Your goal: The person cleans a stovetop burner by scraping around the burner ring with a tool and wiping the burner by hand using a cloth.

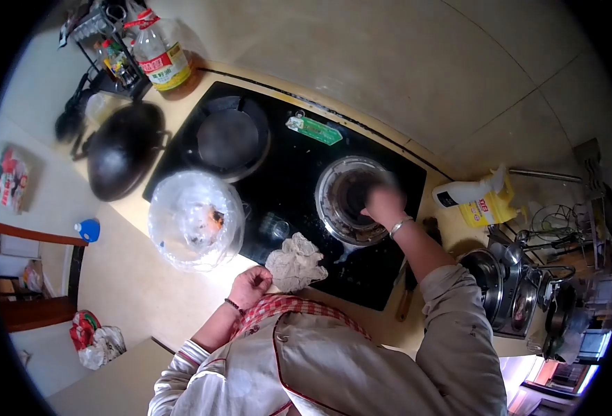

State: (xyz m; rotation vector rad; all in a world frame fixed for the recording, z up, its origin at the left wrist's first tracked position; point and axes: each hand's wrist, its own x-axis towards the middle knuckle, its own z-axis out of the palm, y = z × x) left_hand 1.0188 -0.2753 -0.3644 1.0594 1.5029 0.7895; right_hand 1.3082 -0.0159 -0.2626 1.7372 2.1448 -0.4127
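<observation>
My right hand (385,206) reaches down into the round metal burner ring (325,197) on the right side of the black cooktop (292,180). Its fingers are bent and blurred over the ring's dark centre, and what they grip is hidden. On the near counter edge my left hand (252,283) rests with curled fingers, with nothing showing in them. Just right of it lies a crumpled greyish cloth (295,265). A basin lined with clear plastic (170,229) stands to the left, with some orange and dark scraps inside.
A dark pan support (233,139) covers the left burner. Left of the cooktop are a black wok (125,149) and an oil jug (164,59). A green label (314,130) lies at the back. Cleaner bottles (483,201) and metal pots (483,270) stand on the right.
</observation>
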